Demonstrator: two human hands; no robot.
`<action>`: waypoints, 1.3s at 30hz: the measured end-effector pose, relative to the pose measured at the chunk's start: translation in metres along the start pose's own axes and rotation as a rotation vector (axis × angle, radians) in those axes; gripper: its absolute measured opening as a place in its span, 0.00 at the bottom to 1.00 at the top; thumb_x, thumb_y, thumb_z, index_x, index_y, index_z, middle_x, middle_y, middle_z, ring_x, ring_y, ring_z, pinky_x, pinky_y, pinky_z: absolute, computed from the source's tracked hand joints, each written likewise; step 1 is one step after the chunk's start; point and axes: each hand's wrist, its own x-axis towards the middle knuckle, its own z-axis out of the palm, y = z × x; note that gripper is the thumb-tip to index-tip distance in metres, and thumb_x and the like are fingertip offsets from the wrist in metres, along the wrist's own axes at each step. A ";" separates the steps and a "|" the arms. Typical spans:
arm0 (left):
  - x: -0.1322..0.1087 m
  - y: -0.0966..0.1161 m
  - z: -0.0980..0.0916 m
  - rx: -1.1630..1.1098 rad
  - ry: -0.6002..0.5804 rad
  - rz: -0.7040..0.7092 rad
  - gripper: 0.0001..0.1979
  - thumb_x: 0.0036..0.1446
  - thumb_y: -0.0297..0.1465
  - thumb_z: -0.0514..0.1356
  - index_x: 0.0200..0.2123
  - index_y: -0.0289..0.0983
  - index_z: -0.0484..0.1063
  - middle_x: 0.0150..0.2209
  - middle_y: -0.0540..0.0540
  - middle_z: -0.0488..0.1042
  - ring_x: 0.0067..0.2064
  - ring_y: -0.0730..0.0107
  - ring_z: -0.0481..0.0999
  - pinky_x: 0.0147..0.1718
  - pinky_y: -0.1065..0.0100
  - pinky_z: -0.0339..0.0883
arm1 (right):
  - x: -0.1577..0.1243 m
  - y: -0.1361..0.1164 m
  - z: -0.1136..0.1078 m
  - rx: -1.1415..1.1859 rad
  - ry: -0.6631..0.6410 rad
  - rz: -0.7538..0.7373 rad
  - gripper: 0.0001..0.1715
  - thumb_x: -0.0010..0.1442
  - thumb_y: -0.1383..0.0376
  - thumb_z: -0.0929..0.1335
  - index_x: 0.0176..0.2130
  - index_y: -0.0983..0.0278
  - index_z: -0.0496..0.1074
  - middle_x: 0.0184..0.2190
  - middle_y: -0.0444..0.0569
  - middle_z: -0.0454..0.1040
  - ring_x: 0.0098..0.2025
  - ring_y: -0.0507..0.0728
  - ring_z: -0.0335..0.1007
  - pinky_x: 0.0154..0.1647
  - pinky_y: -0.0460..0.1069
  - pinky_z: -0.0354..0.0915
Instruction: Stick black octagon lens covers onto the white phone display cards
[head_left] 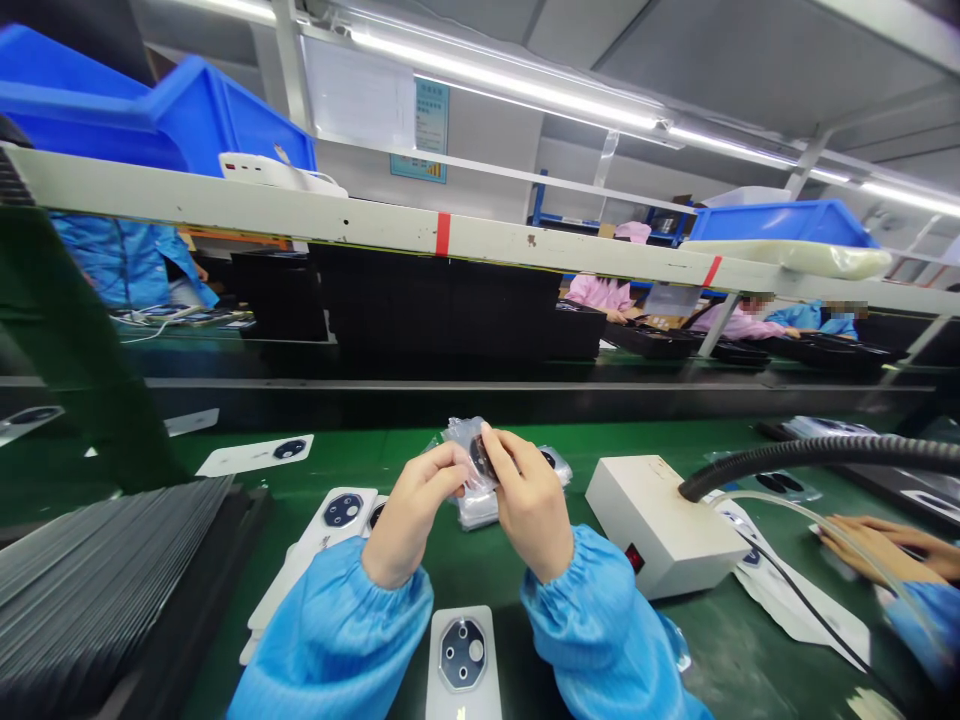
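In front of me, both hands meet over a clear plastic bag with a dark round piece, like a phone camera-lens cover (480, 455), at its opening. The fingers of my left hand (416, 505) pinch the bag's left side. My right hand (531, 500) has its thumb and fingers closed on the dark piece from the right. More clear plastic bags (478, 512) lie beneath my hands. Between my forearms rests a white phone back panel (463, 665) with an octagonal dark camera area. Similar white panels (337, 515) are piled by my left forearm.
A white box (667, 525) with a red switch and a black hose (810, 453) stands right. Beyond it are a co-worker's hands (892, 550). At left is a black rack of thin grey sheets (127, 590). Another panel (255, 455) lies behind it on the green bench.
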 end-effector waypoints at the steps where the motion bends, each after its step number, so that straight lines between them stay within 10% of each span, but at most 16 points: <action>1: 0.000 -0.001 0.001 0.004 0.015 -0.006 0.06 0.50 0.31 0.55 0.24 0.35 0.65 0.25 0.51 0.62 0.30 0.74 0.61 0.31 0.71 0.57 | 0.000 0.001 0.000 -0.001 -0.008 -0.007 0.31 0.57 0.78 0.55 0.59 0.68 0.57 0.47 0.60 0.68 0.46 0.60 0.65 0.43 0.56 0.67; 10: 0.014 -0.003 -0.008 0.087 0.065 0.019 0.05 0.42 0.28 0.53 0.18 0.35 0.62 0.19 0.52 0.62 0.25 0.75 0.63 0.29 0.71 0.58 | 0.004 0.015 -0.003 0.190 -0.207 -0.134 0.33 0.61 0.59 0.60 0.62 0.63 0.50 0.56 0.58 0.59 0.55 0.63 0.58 0.48 0.60 0.64; 19: 0.012 -0.006 -0.011 0.183 -0.064 0.058 0.07 0.43 0.26 0.53 0.16 0.35 0.64 0.20 0.52 0.62 0.26 0.75 0.63 0.27 0.71 0.55 | 0.006 0.018 -0.010 0.177 -0.020 -0.276 0.23 0.58 0.72 0.64 0.52 0.59 0.65 0.44 0.52 0.70 0.46 0.61 0.64 0.43 0.58 0.63; 27: 0.016 -0.007 -0.010 0.107 0.307 0.119 0.08 0.44 0.26 0.53 0.15 0.35 0.63 0.28 0.47 0.64 0.34 0.69 0.66 0.36 0.67 0.60 | 0.007 0.017 -0.014 0.207 0.079 -0.217 0.09 0.55 0.71 0.66 0.38 0.63 0.69 0.43 0.53 0.71 0.47 0.62 0.67 0.46 0.57 0.64; 33: 0.003 0.002 -0.011 0.160 0.370 0.372 0.08 0.46 0.25 0.56 0.17 0.36 0.65 0.57 0.49 0.62 0.58 0.62 0.59 0.56 0.64 0.50 | 0.001 0.014 -0.018 0.533 -0.200 0.122 0.08 0.62 0.64 0.59 0.37 0.61 0.66 0.38 0.47 0.75 0.39 0.53 0.73 0.35 0.45 0.69; 39: -0.004 0.008 -0.006 0.376 0.212 0.609 0.09 0.52 0.28 0.55 0.20 0.36 0.65 0.32 0.46 0.73 0.40 0.69 0.73 0.49 0.64 0.62 | 0.003 0.016 -0.026 0.739 -0.166 0.526 0.12 0.60 0.56 0.62 0.36 0.60 0.68 0.35 0.49 0.75 0.38 0.57 0.73 0.37 0.48 0.71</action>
